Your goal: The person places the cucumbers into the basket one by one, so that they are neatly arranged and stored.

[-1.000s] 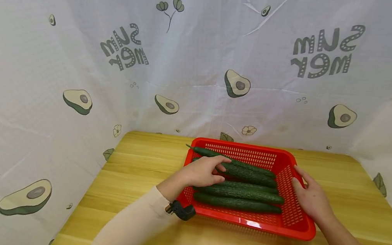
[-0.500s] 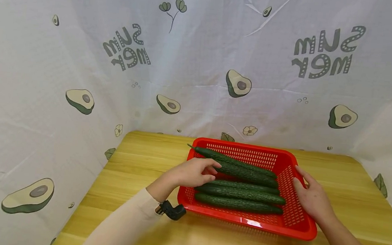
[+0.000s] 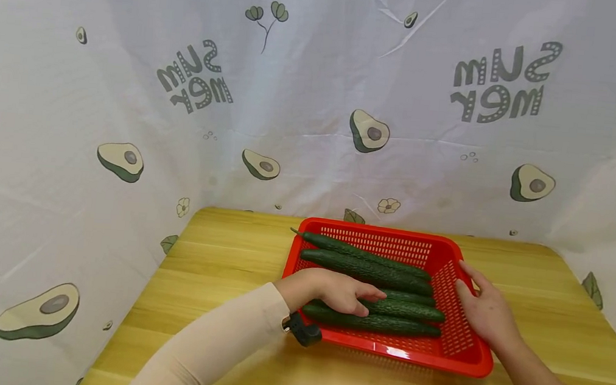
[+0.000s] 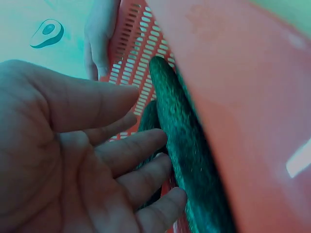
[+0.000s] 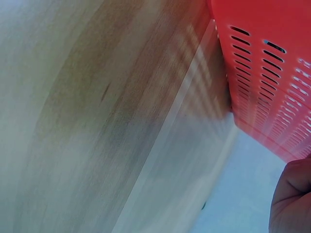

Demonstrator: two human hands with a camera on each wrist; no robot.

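Observation:
Several dark green cucumbers lie lengthwise in a red perforated plastic basket (image 3: 425, 361). At the back is a cucumber with a thin stem (image 3: 358, 252) reaching over the left rim. My left hand (image 3: 339, 291) is over the front part of the basket, its fingers extended and apart, holding nothing. In the left wrist view its fingertips are close to a front cucumber (image 4: 175, 111); whether they touch it I cannot tell. My right hand (image 3: 490, 312) grips the basket's right rim, thumb over the inner side. Only part of that hand (image 5: 294, 199) shows in the right wrist view.
The basket stands on a light wood-grain table (image 3: 224, 265). Behind and at the sides hangs a white curtain (image 3: 305, 94) printed with avocados and lettering. Black straps with small mounts (image 3: 304, 331) sit on the wrists.
My left hand first drew slightly left above the rear cucumbers, then moved right and nearer the front cucumbers. The right hand stays on the rim, and the basket has not visibly moved.

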